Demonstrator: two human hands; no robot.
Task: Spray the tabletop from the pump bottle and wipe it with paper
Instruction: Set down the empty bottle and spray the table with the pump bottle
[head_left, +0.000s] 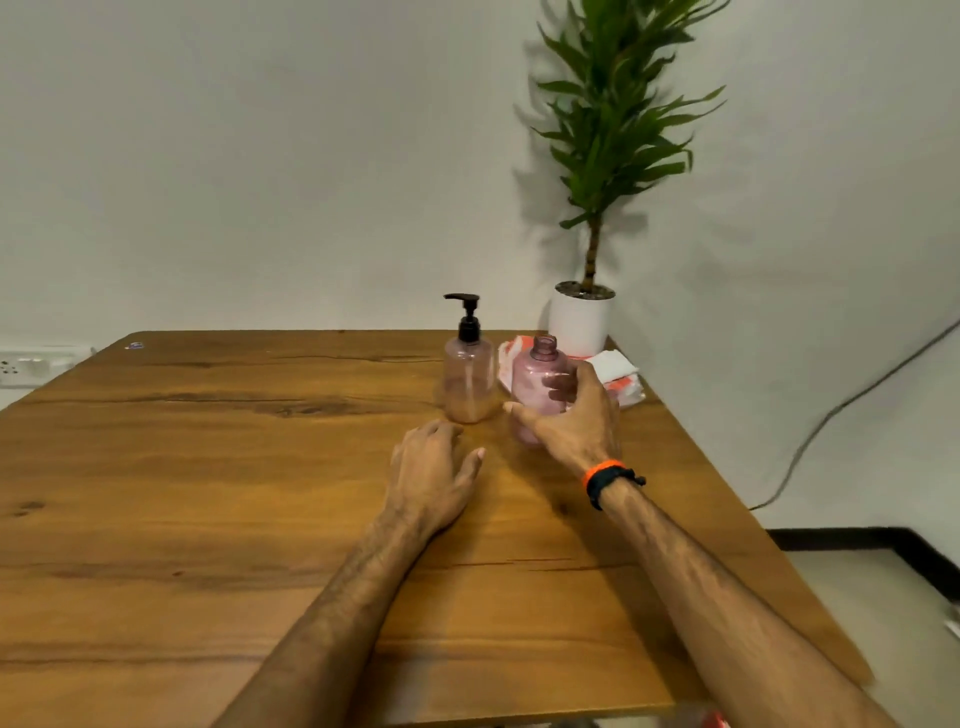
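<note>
My right hand gripped the capless pink bottle just right of the pump bottle on the tabletop; my left hand lay open near it, paper beyond.

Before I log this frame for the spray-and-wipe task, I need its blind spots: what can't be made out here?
Head view only:
- Capless bottle: lower right side covered by the right hand; lifted or resting, unclear.
- Paper pack: partly behind that bottle and hand; print unreadable.
- Pump bottle: liquid level uncertain through tinted plastic.
- Left hand: palm down, so table contact unclear.
- Plant: top cut by frame edge.
</note>
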